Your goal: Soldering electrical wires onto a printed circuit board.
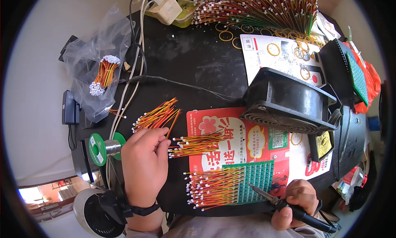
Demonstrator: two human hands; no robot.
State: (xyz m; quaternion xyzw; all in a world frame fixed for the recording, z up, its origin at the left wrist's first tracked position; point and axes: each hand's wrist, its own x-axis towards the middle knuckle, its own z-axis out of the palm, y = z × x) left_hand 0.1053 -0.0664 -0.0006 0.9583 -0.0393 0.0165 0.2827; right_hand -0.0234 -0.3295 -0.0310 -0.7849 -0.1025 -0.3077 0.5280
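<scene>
the fingers [161, 142] of the left hand [144, 163] are curled narrow, tips pinching at a loose bunch of red-and-yellow wire leads [156, 115] left of centre, as if picking a few out of the fan. the right hand [298, 203], at the lower right, is wrapped firmly round the black handle of a soldering iron [284, 205], whose tip points up and left toward the work, kept ready but off the wires.

the black table [194, 69] fills most of the frame and carries everything. the black fan [284, 100] at centre right sits tilted with its grille facing the working spot, probably to draw fumes away. the big fan of wire leads [255, 7] at the top middle looks like stock, parked out of reach of the iron. a red printed sheet [214, 126] lies under the middle, likely shielding the table. on it a row of leads with white plugs [214, 186] is laid side by side at the lower middle, ends lined up just beside the iron's tip; a smaller row [196, 144] lies just above, next to the left fingertips. a clear bag [99, 60] at the upper left holds a bundle, kept apart. a green solder spool [103, 147] sits at the left edge, close by the left hand. yellow rubber bands [273, 49] are scattered at the upper right, near the stock.
</scene>
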